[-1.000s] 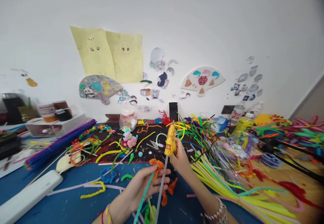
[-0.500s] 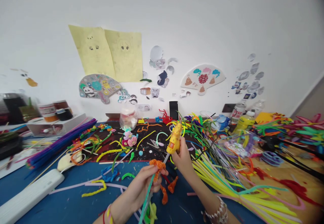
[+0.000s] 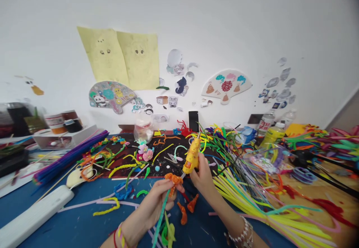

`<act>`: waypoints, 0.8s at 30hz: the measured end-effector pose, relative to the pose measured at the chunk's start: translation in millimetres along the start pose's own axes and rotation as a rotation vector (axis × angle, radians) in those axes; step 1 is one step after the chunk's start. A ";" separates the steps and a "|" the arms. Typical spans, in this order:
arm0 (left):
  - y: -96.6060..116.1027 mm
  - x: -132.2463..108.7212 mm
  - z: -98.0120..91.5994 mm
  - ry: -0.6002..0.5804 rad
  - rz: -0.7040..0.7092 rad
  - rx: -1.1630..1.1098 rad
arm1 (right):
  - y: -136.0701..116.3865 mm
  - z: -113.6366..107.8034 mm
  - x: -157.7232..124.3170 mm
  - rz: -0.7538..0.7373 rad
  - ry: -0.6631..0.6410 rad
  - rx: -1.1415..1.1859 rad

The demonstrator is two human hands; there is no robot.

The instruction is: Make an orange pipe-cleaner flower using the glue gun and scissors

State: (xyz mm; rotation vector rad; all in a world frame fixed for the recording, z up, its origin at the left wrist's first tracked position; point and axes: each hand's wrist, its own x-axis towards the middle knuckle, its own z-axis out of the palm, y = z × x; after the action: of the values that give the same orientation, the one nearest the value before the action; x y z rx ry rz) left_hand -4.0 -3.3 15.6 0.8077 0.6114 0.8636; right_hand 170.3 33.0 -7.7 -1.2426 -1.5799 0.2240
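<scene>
My right hand [image 3: 202,177] grips a yellow glue gun [image 3: 193,155], its metal tip pointing up and away over the table. My left hand [image 3: 153,205] pinches a green pipe-cleaner stem [image 3: 160,216] topped with an orange pipe-cleaner flower [image 3: 173,179], held just left of the glue gun's rear end. Small orange twisted pieces [image 3: 187,208] lie on the blue mat [image 3: 70,225] beneath my hands. Bracelets show on both wrists.
Loose pipe cleaners cover the table: a yellow-green bundle [image 3: 252,203] at right, a purple bundle [image 3: 64,158] at left. A white power strip [image 3: 30,218] lies front left. A jar [image 3: 143,130], a phone [image 3: 193,121] and bottles [image 3: 269,128] stand by the wall.
The glue gun has tilted rightward and its rear has come down close to the orange flower. My left hand has raised the flower slightly toward it.
</scene>
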 end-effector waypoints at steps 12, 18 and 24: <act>-4.2 -3.8 4.2 -0.029 0.010 -0.036 | 1.2 1.5 -1.3 0.052 -0.115 0.435; -10.6 -6.3 7.7 0.053 0.009 -0.019 | -13.2 3.6 -4.0 0.163 -0.012 0.416; -17.3 -6.5 7.8 0.082 -0.025 -0.024 | -12.9 1.1 -4.2 0.199 -0.017 0.411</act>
State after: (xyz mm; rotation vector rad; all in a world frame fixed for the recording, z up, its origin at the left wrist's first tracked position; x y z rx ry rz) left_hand 5.7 -18.5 6.8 0.7445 0.6804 0.8825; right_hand 161.3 24.5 -2.0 -1.0711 -1.3373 0.6538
